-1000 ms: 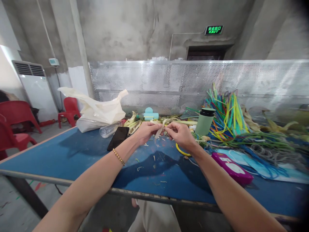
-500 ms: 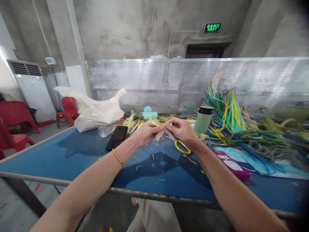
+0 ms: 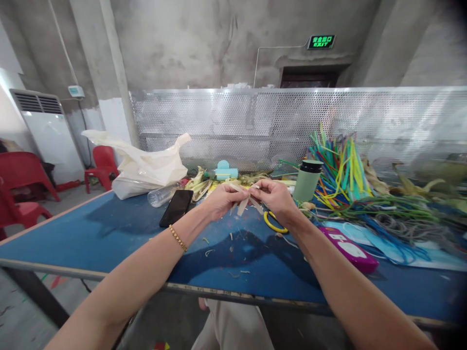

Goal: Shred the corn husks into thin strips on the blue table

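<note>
Above the blue table, my left hand point(image 3: 223, 200) pinches pale, flat corn husk strips point(image 3: 242, 207) between thumb and fingers. Close against it, my right hand point(image 3: 274, 197) grips the same strips from the other side, fingertips nearly touching. Loose strip ends hang down between the hands, while the point where they cross is partly hidden by my fingers. Just below my right hand lies a pair of scissors with a yellow handle point(image 3: 273, 223); its blades are hidden. Dried corn husks point(image 3: 198, 187) rest on the table beyond my left hand.
A black phone point(image 3: 176, 208), a plastic bottle point(image 3: 160, 195) and a white plastic bag point(image 3: 149, 170) lie at left. To the right stand a green tumbler point(image 3: 308, 182) and colourful strips point(image 3: 346, 170), with a magenta box point(image 3: 350, 250) nearer. Small scraps dot the blue table point(image 3: 120, 243).
My hands stay in almost the same place, with the fingers shifting slightly on the husk strips. The hanging ends have swung a little to a new angle.
</note>
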A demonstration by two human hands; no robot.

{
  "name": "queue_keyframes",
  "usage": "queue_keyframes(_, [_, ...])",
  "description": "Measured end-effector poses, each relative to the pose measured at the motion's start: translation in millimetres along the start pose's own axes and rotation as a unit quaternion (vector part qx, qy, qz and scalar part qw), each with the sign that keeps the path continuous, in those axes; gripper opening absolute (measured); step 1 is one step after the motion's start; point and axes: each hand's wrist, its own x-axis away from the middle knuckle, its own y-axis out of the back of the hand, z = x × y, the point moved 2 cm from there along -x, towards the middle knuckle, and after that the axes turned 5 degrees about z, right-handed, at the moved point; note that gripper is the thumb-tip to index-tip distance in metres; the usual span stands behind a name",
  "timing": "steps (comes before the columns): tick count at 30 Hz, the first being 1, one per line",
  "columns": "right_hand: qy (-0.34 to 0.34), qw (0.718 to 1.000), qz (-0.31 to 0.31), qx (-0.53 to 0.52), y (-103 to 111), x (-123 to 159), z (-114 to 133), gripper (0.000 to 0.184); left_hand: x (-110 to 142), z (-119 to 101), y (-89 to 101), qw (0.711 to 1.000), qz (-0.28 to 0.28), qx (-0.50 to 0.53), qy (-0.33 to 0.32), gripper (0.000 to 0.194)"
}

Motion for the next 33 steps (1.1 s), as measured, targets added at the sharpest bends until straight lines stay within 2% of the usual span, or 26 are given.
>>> queue_keyframes(16, [0.007,0.999,-0.018,0.044,-1,-1,-2,0.033,-1,-1,1.7,1.0,-0.012,-0.007,-0.01,0.014])
queue_keyframes(20, [-0.008,0.998,0.015,0.057,0,0,-1,0.035,-4,2,7.1,0.999,-0.034,0.031,-0.023,0.016])
queue_keyframes(23, [0.011,0.997,0.038,0.066,0,0,-4,0.029,-6,4,9.5,0.998,-0.036,0.039,-0.024,0.017])
queue_keyframes(28, [0.014,0.996,0.035,0.077,0,-2,-10,0.021,-6,5,7.7,0.998,-0.024,0.047,-0.029,0.018])
queue_keyframes(33, [0.024,0.99,0.022,0.137,-3,0,-4,0.015,-5,5,5.5,0.998,-0.03,0.051,-0.029,0.018])
